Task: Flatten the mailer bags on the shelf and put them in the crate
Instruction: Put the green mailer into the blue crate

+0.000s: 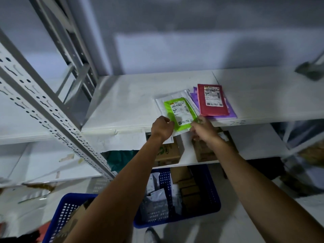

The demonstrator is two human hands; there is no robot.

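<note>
A lime green mailer bag (179, 112) with a white label lies on a white mailer (162, 106) at the front edge of the white shelf (126, 102). My left hand (162, 128) grips the near left corner of this pair. My right hand (203, 129) pinches the green bag's near right corner. Just to the right, a red mailer bag (213, 100) with a label lies on a purple mailer (231, 112). A blue perforated crate (213, 195) stands on the floor below, holding white mailers and brown boxes.
A second blue crate (64, 213) stands at the lower left with cardboard in it. Cardboard boxes (168, 151) sit on the lower shelf under my hands. A grey perforated shelf upright (52, 116) slants across the left. A grey object (310, 70) lies at the shelf's far right.
</note>
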